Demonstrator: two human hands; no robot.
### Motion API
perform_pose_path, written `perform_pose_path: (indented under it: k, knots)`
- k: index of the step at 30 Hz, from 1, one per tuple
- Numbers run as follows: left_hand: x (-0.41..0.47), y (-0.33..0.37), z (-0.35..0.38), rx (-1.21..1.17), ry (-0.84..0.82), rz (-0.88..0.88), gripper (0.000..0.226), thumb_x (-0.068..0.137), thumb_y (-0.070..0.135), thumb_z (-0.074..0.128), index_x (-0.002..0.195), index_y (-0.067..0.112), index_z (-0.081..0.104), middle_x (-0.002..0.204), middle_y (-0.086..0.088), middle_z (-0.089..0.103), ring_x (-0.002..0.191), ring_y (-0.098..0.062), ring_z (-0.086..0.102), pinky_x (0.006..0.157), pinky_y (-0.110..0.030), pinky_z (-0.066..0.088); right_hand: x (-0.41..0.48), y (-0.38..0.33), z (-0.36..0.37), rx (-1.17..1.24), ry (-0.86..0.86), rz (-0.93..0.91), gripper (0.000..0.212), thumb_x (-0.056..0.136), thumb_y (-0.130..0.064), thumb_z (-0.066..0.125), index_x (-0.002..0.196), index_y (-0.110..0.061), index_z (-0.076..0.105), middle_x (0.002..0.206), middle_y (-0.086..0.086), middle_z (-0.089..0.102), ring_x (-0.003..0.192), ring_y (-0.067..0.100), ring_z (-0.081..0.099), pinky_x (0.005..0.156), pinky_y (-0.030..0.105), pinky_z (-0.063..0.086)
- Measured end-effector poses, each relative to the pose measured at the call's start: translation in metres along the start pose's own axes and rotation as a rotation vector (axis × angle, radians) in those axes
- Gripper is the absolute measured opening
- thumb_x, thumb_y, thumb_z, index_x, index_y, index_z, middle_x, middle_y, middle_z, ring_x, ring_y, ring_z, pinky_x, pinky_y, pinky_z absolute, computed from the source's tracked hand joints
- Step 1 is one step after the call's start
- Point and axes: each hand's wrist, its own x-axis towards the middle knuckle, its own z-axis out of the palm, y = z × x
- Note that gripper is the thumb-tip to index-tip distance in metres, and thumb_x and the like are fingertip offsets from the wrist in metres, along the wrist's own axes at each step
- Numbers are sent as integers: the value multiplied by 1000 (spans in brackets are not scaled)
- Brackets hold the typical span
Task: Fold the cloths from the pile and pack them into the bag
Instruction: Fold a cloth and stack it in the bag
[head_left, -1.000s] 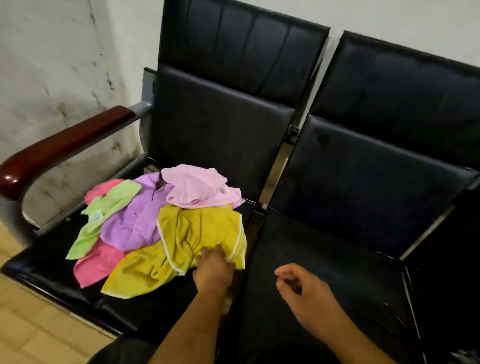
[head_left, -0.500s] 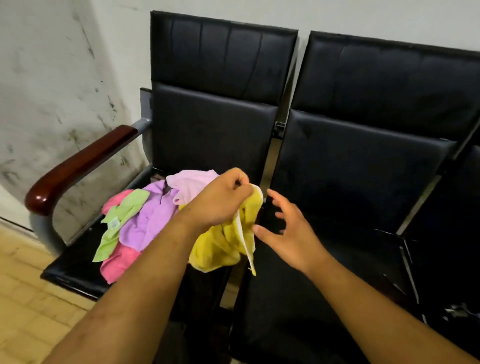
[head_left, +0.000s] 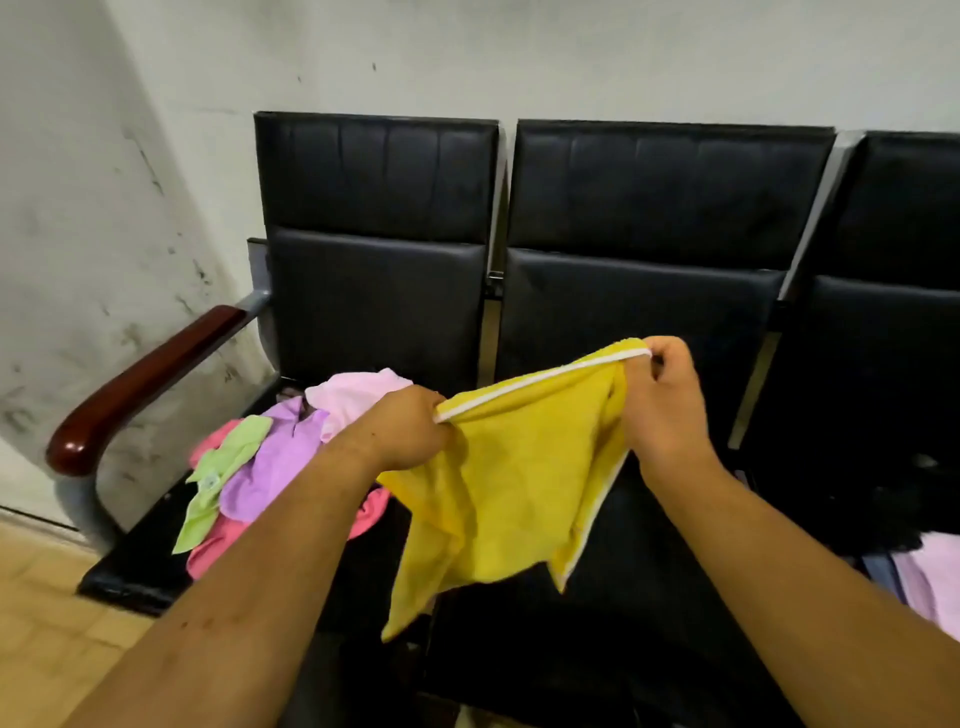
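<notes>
Scuffed whitish wall (head_left: 467, 62) across the back, with a row of black padded seats (head_left: 649, 208) pushed up against it. A bit of tan tiled floor (head_left: 47, 623) shows in the lower left corner.

The yellow cloth (head_left: 519, 483) is up in the air over the gap between the left seat (head_left: 379, 291) and the middle one. It's stretched out by its white-trimmed top edge and the rest just hangs down loose and kinda crumpled.

The pile (head_left: 270, 462) sits on the left seat: a purple cloth on top, a light pink one (head_left: 358, 395) toward the backrest, a green one (head_left: 218, 467) draped down the left side, and hot pink (head_left: 213, 545) peeking out underneath.

There's a dark reddish wooden armrest (head_left: 145, 384) on the left end of the row.

The left hand (head_left: 410, 426) has its fingers curled round one end of the cloth's top edge. The right hand (head_left: 665, 400) pinches the other corner, held a little higher. The hands are well apart, with the edge pulled taut between them.

Some pale pink fabric (head_left: 935, 577) shows at the far right edge on the third seat, but it's cut off so I can't tell what it is.
</notes>
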Motion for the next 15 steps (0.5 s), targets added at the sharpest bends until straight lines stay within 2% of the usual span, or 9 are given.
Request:
perform_pose_path:
  k: [2, 4, 6, 8, 9, 10, 12, 14, 15]
  knots:
    - [1, 1, 10, -94, 79, 6, 19, 83, 24, 56, 65, 24, 55, 69, 7, 59, 75, -24, 63, 61, -28, 39, 10, 5, -28, -125, 90, -4, 6, 102, -22, 48, 104, -20, 53, 82, -4, 57, 76, 17, 57, 63, 30, 44]
    - [-4, 24, 15, -208, 135, 80, 14, 88, 23, 59, 75, 22, 64, 74, 6, 65, 75, -16, 63, 67, -29, 45, 9, 14, -51, -292, -5, 7, 23, 95, -21, 60, 117, -26, 55, 101, -3, 61, 98, 21, 62, 80, 35, 53]
    - [-10, 58, 17, -285, 95, 243, 10, 91, 19, 64, 89, 27, 70, 83, 8, 70, 80, -7, 66, 70, -26, 50, -3, 18, -58, -396, -290, -65, 64, 85, -25, 76, 140, -35, 46, 134, -10, 49, 126, 11, 48, 104, 31, 44]
    - [-17, 97, 21, -298, 16, 421, 17, 88, 18, 71, 99, 30, 71, 90, 13, 72, 83, -1, 67, 70, -20, 52, -22, 6, -56, -344, -618, -126, 94, 78, -30, 85, 153, -40, 30, 138, -23, 45, 128, -2, 45, 106, 23, 40]
    - [-20, 112, 23, -315, 7, 457, 21, 86, 18, 74, 103, 31, 68, 90, 13, 71, 82, -2, 67, 69, -19, 52, -27, 1, -53, -304, -716, -144, 95, 77, -31, 87, 153, -40, 32, 134, -26, 51, 122, -5, 52, 103, 23, 46]
    - [-20, 121, 27, -353, 14, 457, 26, 85, 21, 76, 105, 32, 65, 90, 11, 71, 82, -4, 67, 69, -21, 52, -29, 0, -53, -267, -744, -166, 84, 76, -30, 87, 147, -37, 42, 126, -25, 60, 114, -3, 60, 99, 27, 52]
    - [-22, 130, 34, -526, 26, 386, 37, 85, 29, 80, 114, 37, 59, 96, 6, 69, 87, -9, 69, 76, -28, 58, -26, 0, -58, -225, -668, -201, 45, 78, -26, 83, 119, -28, 67, 104, -11, 73, 95, 6, 70, 88, 40, 59]
    - [-26, 128, 44, -758, -65, 296, 50, 88, 38, 80, 129, 39, 53, 113, 5, 69, 105, -12, 69, 92, -35, 59, -22, 1, -69, -199, -586, -167, 10, 87, -26, 77, 95, -21, 75, 87, 0, 75, 81, 15, 72, 78, 45, 60]
    - [-28, 125, 50, -846, -144, 263, 57, 88, 38, 80, 136, 38, 49, 122, 6, 68, 113, -11, 67, 98, -37, 57, -22, 1, -73, -178, -540, -126, 9, 91, -28, 74, 90, -20, 75, 83, 1, 75, 78, 16, 72, 74, 42, 59]
